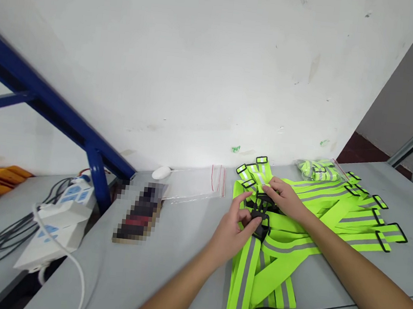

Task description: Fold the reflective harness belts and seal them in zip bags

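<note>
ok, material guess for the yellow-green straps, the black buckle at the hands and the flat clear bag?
Yellow-green straps: likely synthetic webbing, fairly matte, bending softly; the grey stripes are possibly reflective, some showing bright white.
Black buckle: probably moulded plastic; dark, no metallic glint.
Flat clear bag: thin plastic film; the table shows through.

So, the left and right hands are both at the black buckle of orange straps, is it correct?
Not the colour: in the head view the straps are bright yellow-green, not orange. The left hand and right hand are at the black buckle.
</note>
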The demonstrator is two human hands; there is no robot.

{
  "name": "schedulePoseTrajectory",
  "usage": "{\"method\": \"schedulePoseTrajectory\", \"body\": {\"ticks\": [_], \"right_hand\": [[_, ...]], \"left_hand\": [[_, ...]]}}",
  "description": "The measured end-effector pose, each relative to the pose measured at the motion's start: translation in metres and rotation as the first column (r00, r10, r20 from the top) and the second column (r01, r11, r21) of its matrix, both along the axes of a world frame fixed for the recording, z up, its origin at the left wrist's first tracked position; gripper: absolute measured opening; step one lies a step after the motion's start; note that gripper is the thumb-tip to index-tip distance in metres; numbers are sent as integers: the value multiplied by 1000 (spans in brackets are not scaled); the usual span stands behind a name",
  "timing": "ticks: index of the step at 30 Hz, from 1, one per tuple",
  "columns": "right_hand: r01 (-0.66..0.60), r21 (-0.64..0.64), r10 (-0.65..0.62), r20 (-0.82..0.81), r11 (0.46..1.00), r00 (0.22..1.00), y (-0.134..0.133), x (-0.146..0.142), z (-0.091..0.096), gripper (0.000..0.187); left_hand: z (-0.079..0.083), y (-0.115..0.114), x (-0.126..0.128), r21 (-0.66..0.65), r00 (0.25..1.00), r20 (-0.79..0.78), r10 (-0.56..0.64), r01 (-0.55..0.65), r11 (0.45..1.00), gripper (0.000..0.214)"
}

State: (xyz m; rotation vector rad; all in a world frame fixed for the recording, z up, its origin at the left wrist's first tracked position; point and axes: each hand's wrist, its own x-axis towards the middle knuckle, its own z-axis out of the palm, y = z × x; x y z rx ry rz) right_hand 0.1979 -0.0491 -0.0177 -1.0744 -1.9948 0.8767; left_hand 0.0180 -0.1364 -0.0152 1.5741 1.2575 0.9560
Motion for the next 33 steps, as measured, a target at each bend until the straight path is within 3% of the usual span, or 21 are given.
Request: {"method": "schedulePoseTrajectory", "body": {"ticks": [11,16,22,26,29,31,33], "right_hand": [[-132,25,130,58,991,990,-9,-6,4,43],[-158,33,156,51,987,986,-12,-10,5,44],[-199,35,194,122,979,973,-21,-15,5,44],[-144,-18,145,59,989,988,-25,-16,5,40],[22,-111,-22,-7,994,1000,-13,-17,6,37],[108,-151,-101,56,983,993,3,-20,7,37],[60,-168,-20,229,984,973,23,-28,10,40]], "left_hand": [[-10,3,1,-22,996,78,44,-42,999,55],[-9,4,2,-43,978,179,104,-98,994,58],[-5,5,4,-142,968,230,102,-70,987,60],[-4,7,3,-184,960,260,108,-60,981,65],[-3,6,2,-167,964,245,100,-60,984,66],[-4,4,2,-134,970,227,85,-56,989,64],[-5,3,1,-105,974,216,69,-47,993,62]]}}
